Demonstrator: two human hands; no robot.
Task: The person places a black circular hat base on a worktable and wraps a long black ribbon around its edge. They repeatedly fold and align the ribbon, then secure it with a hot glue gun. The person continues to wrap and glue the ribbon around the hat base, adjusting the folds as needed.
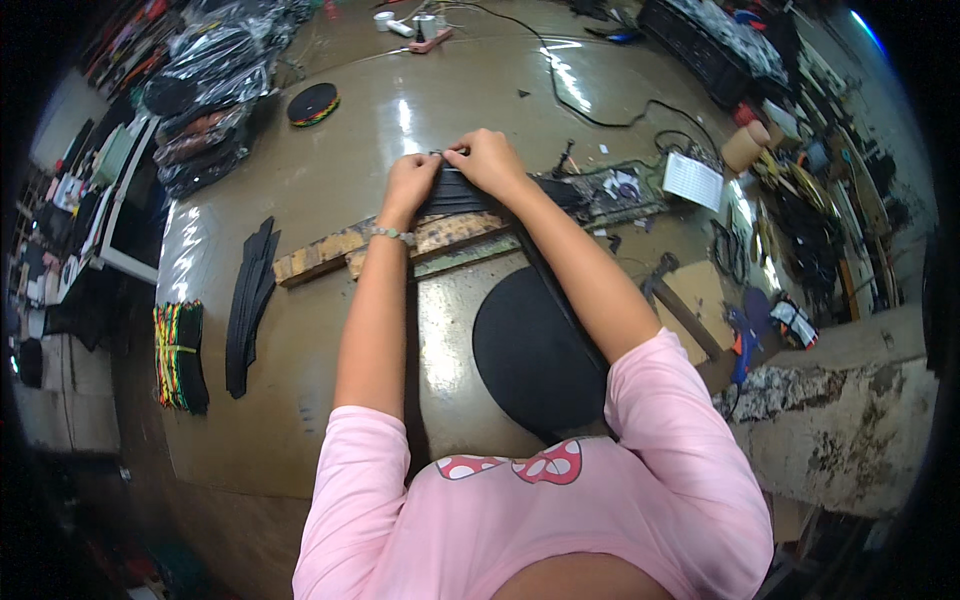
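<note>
Over the far side of the wooden blocks, my left hand (411, 186) and my right hand (487, 164) meet with fingertips pinched together. Between them is the end of a black strip (437, 158), mostly hidden by the fingers. Right under my hands lie several flat black strips (458, 196), side by side across the blocks (440, 236). A long black band (556, 282) runs beside my right forearm toward my body. Below it rests a large round black piece (535, 350), partly covered by my right arm.
Left on the table are loose black strips (250, 305) and a tied bundle of colour-edged strips (179, 357). A round black stack (314, 104) stands beyond, near plastic-wrapped goods (225, 60). At right lie a hammer (690, 318), white paper (693, 181) and a cable (600, 122).
</note>
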